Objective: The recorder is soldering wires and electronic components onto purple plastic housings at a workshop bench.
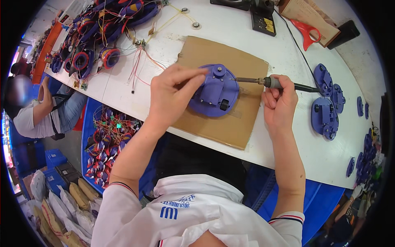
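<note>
My right hand (pixel 279 94) grips a soldering iron (pixel 274 82) with a dark handle and long metal shaft, its tip at the upper right part of a round purple plastic base (pixel 211 96). This base has a small black wheel, screws and a raised housing, and rests on a brown cardboard sheet (pixel 220 133). My left hand (pixel 177 86) is at the upper left edge of the base, thumb and forefinger close together; whatever is between them, if anything, is too small to make out.
Wired purple-and-red parts (pixel 82 45) heap at back left; more purple bases (pixel 325 117) lie right. An iron stand (pixel 263 18) and red-handled tool (pixel 308 33) are at the back. Blue bins of parts (pixel 111 148) stand below. A seated person (pixel 33 119) is at left, another (pixel 345 214) lower right.
</note>
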### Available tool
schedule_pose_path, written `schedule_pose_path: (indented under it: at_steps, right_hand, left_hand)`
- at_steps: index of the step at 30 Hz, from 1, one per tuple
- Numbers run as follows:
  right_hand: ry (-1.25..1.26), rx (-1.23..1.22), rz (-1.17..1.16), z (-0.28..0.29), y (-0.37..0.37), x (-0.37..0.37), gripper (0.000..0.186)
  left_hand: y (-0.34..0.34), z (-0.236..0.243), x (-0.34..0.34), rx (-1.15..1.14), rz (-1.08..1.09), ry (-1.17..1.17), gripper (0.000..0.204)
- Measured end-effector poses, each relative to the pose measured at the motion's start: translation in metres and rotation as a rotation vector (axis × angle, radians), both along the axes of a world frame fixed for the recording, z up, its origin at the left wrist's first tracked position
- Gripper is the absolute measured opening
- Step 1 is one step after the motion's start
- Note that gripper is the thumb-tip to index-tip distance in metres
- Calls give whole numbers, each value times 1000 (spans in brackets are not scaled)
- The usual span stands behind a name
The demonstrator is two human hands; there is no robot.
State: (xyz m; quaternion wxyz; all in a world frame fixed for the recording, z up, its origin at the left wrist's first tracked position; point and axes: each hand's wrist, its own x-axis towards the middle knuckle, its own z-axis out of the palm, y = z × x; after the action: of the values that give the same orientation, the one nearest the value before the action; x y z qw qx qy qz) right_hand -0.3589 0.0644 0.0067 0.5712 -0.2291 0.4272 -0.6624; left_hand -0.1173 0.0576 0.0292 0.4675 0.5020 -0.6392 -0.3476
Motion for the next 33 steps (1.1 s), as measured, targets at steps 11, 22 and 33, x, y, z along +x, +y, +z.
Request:
schedule_pose_path:
  at_steps: [11, 22, 33]
  right_hand:
    - [76, -18, -40, -6, 0, 10, 20]
    - [110, 21, 2, -12, -1, 8, 26]
    - [128, 29, -14, -11, -1, 11, 25]
  left_hand:
    - [0, -29, -17, -412, 167, -303, 11]
    - [-5, -35, -22, -356, 140, -235, 12]
    - [-6, -35, -22, -366, 133, -231, 14]
